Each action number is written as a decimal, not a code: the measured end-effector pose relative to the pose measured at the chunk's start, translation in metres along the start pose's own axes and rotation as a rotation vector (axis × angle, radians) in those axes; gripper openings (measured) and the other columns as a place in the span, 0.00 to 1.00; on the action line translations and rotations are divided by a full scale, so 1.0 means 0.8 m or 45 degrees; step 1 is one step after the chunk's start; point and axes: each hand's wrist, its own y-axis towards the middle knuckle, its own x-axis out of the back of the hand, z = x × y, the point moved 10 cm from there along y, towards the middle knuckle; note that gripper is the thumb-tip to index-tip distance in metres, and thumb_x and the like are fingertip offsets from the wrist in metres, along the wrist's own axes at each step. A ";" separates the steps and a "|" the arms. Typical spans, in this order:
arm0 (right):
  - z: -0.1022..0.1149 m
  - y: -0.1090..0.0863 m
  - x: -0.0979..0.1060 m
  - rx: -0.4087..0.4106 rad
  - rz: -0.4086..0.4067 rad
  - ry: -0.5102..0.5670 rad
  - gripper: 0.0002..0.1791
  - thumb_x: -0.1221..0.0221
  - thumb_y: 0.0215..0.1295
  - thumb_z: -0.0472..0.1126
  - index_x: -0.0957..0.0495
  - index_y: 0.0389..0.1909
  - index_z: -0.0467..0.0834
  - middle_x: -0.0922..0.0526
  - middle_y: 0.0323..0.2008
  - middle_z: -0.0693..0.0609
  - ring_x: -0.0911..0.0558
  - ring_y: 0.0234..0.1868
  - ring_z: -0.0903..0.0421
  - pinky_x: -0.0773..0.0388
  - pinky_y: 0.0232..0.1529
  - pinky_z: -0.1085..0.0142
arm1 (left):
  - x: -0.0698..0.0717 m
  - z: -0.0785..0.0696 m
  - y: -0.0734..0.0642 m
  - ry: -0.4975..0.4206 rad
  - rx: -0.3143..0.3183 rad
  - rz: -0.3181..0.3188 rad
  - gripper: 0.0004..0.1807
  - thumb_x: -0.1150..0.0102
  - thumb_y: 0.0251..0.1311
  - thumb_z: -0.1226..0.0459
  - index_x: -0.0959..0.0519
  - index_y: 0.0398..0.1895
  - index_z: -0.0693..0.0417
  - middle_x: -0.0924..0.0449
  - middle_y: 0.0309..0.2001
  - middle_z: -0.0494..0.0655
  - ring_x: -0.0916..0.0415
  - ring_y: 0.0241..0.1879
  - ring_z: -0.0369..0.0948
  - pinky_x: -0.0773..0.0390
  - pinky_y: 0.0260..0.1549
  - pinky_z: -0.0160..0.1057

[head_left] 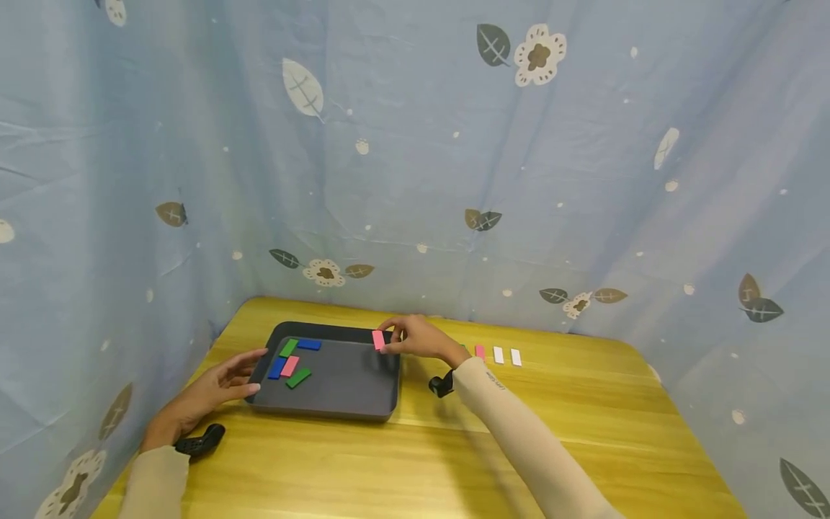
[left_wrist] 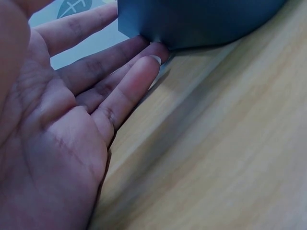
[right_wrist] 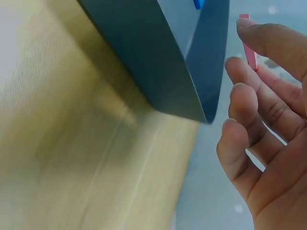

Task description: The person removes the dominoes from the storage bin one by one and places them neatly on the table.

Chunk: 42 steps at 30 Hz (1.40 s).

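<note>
A dark grey tray (head_left: 353, 378) lies on the wooden table. Between thumb and finger, my right hand (head_left: 418, 336) pinches a pink block (head_left: 379, 339) above the tray's back right corner; the right wrist view shows the pink block (right_wrist: 248, 45) edge-on, higher than the rim. My left hand (head_left: 217, 386) is at the tray's left side, fingers extended, with fingertips against the outer wall (left_wrist: 192, 24) in the left wrist view. In the tray's left part lie two green blocks (head_left: 299, 378), two blue blocks (head_left: 309, 345) and a pink block (head_left: 289, 366).
Right of the tray, a row on the table holds a pink block (head_left: 480, 352), two white blocks (head_left: 498, 355) and a green one (head_left: 463, 349) mostly hidden behind my right wrist. A blue patterned curtain (head_left: 421, 180) hangs behind the table (head_left: 583, 404) and along both sides.
</note>
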 end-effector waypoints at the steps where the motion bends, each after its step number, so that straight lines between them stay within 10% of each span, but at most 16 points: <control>1: -0.001 -0.001 0.003 0.000 -0.006 -0.005 0.26 0.31 0.68 0.50 0.21 0.63 0.47 0.15 0.31 0.58 0.19 0.31 0.60 0.24 0.36 0.66 | 0.001 0.000 -0.001 -0.001 0.002 0.000 0.38 0.40 0.74 0.62 0.43 0.82 0.47 0.47 0.78 0.59 0.41 0.67 0.61 0.26 0.52 0.51; 20: -0.048 -0.067 0.045 -0.049 -0.101 0.037 0.25 0.33 0.70 0.47 0.22 0.66 0.46 0.18 0.33 0.55 0.24 0.25 0.58 0.25 0.30 0.64 | 0.002 -0.001 -0.001 -0.012 0.016 -0.005 0.38 0.40 0.74 0.62 0.44 0.82 0.47 0.48 0.78 0.59 0.35 0.62 0.47 0.23 0.50 0.45; 30: -0.101 -0.124 0.067 -0.164 -0.137 0.077 0.26 0.34 0.71 0.45 0.24 0.67 0.46 0.15 0.35 0.45 0.19 0.30 0.38 0.24 0.31 0.63 | 0.001 0.001 -0.001 -0.014 0.038 -0.003 0.39 0.40 0.74 0.61 0.45 0.82 0.48 0.48 0.78 0.59 0.37 0.64 0.51 0.23 0.50 0.45; 42: -0.142 -0.180 0.092 -0.216 -0.229 0.100 0.26 0.33 0.70 0.43 0.23 0.66 0.43 0.15 0.33 0.51 0.22 0.27 0.49 0.25 0.30 0.64 | -0.001 -0.002 -0.003 -0.003 0.020 0.001 0.38 0.41 0.75 0.61 0.46 0.83 0.49 0.50 0.79 0.60 0.43 0.69 0.63 0.26 0.53 0.50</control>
